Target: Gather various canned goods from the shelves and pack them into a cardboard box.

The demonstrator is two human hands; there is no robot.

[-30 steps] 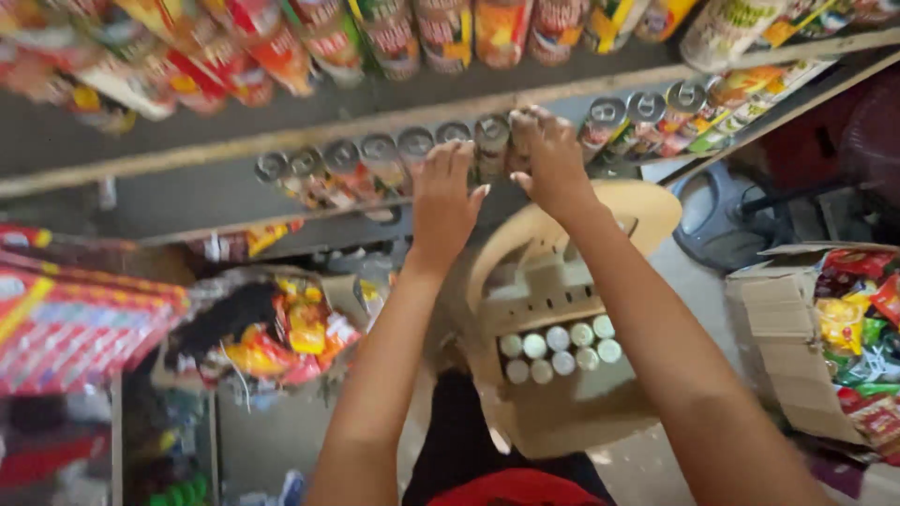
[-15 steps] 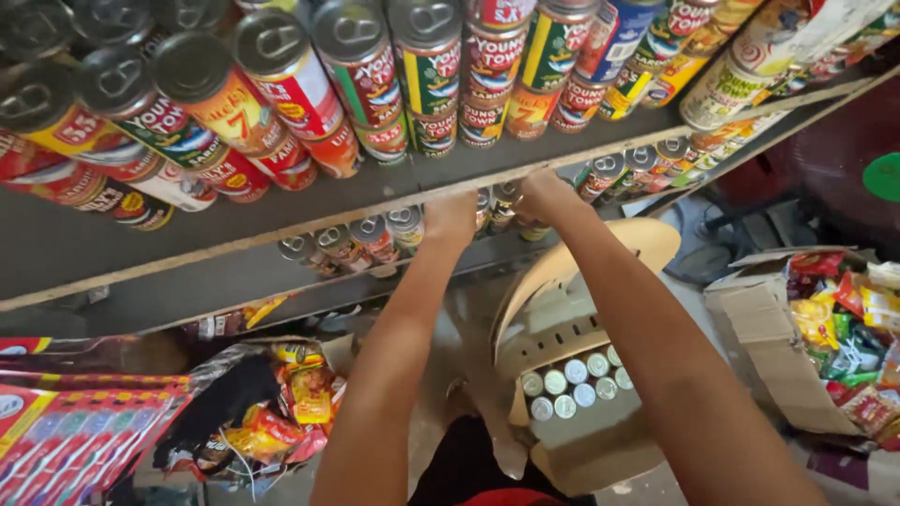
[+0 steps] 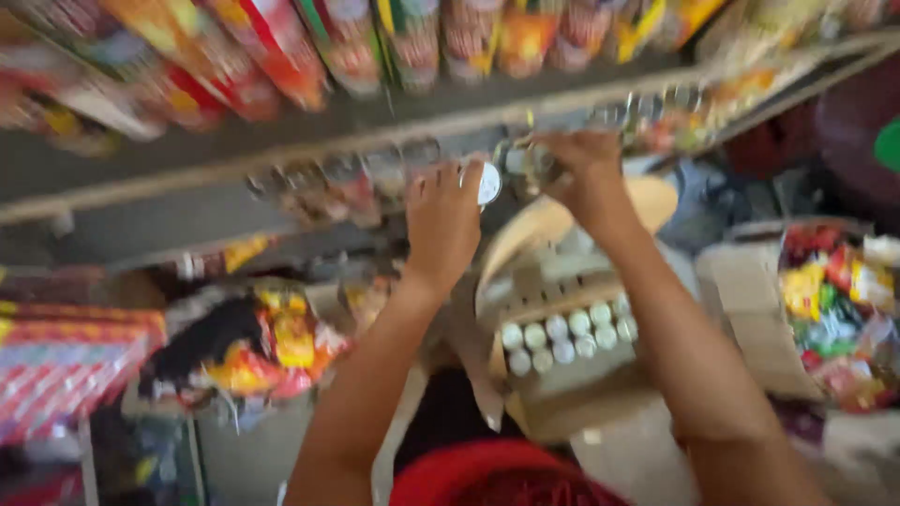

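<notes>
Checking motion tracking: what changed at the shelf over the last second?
The left hand now has a small round silver-topped can at its fingertips; earlier no can showed there. Both hands have dropped slightly from the lower grey shelf edge. The right hand stays at the row of cans; its grip is too blurred to tell. The open cardboard box of silver-topped cans is unchanged.

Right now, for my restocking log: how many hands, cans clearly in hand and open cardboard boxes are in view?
Hands: 2, left hand, right hand
Cans clearly held: 1, white-topped can in the left hand
Open cardboard boxes: 2, box of cans, box of packets
Total: 5
</notes>
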